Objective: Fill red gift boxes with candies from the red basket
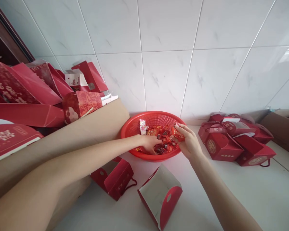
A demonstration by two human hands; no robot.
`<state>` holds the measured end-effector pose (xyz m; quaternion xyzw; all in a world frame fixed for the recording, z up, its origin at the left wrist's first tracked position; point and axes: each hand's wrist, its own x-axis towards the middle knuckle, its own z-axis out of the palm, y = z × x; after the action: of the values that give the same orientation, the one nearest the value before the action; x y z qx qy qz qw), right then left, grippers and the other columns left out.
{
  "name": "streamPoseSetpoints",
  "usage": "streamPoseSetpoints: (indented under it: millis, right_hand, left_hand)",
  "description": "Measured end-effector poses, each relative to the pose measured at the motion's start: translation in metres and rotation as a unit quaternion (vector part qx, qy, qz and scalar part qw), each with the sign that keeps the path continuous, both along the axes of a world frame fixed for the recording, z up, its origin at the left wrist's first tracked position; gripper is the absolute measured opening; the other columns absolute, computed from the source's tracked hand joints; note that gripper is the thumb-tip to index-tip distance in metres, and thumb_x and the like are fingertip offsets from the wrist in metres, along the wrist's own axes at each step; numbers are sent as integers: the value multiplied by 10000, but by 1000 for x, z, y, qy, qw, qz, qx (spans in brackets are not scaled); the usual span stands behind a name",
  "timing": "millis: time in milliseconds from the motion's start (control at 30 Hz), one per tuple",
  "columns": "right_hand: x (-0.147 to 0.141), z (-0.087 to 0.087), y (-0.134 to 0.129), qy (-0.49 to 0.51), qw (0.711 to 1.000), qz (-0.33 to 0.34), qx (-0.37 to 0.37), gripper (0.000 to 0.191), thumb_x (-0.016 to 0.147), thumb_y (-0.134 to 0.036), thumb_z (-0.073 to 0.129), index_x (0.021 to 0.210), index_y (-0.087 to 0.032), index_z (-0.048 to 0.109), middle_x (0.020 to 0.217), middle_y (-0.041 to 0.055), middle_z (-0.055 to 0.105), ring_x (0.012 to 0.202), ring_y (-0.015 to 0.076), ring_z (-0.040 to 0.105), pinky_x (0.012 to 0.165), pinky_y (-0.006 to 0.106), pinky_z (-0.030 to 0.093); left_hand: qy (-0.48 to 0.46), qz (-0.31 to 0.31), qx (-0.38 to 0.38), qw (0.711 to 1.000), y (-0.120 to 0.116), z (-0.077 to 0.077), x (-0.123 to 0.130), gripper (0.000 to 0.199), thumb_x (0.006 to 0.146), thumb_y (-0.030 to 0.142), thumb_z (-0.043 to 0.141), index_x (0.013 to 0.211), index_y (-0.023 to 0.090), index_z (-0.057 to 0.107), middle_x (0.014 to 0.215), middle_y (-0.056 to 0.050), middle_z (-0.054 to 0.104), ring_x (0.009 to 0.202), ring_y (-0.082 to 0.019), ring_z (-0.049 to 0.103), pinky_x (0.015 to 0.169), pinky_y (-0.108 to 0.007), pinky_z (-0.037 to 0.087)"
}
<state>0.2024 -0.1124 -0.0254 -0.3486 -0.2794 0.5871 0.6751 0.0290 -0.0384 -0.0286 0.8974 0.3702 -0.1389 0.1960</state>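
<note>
A red perforated plastic basket (131,128) stands against the tiled wall, with several wrapped candies (167,139) inside, mostly red. My left hand (150,143) reaches down into it, fingers apart and touching the candies; some fingertips are hidden among them. Over the basket's right side, my right hand (188,141) is closed on a red candy packet (178,134). A white and pink packet (143,126) leans at the basket's back left. In front of the basket are two open red gift boxes: one with a cord handle (118,179), the other showing its pale inside (159,189).
A large cardboard carton (106,123) at left is filled with red gift boxes (36,83). Several closed red boxes (223,146) are grouped at the right, beside another brown carton (281,128). White tiles (166,77) rise behind the white surface.
</note>
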Motion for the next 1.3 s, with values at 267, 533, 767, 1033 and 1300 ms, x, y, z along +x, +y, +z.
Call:
streamPoseSetpoints:
  millis: [267,533,767,1033,1300]
  right_hand:
    - [0,-2,0,-22,1000,2,8,256,554,-277,878,690,-207,672,849,14,654,797,161,607,623,267,558]
    - [-1,-2,1,-6,1000,-1,-2,276,516,-269,895,684,-199,687,849,15,658,773,148,600,608,248,550]
    - [-1,-4,1,-23,1000,3,12,310,522,-308,903,701,-204,672,830,14,667,720,144,604,606,261,538]
    - [-2,-4,1,-19,1000,6,13,342,520,-324,918,717,-204,666,787,-16,649,630,107,567,569,249,502]
    - [-3,-5,2,0,1000,2,9,356,513,-316,918,745,-197,675,762,-27,632,638,107,569,557,237,473]
  left_hand:
    - [-24,25,67,997,21,-2,-4,99,727,188,719,703,193,623,736,-24,656,738,-215,622,644,-285,408]
    - [-18,92,134,987,29,7,-29,233,885,238,561,1101,165,608,1069,-116,699,936,-262,655,753,-304,453]
    - [-23,83,162,983,26,13,-26,331,806,77,524,1043,220,706,1128,-80,709,1010,-244,657,808,-290,461]
    - [-63,-3,79,995,28,-5,-8,471,751,8,511,1096,248,723,1130,-41,732,996,-223,672,823,-269,469]
    - [-6,20,73,997,28,3,-2,322,779,39,536,1050,187,627,1017,-93,710,834,-245,666,636,-290,429]
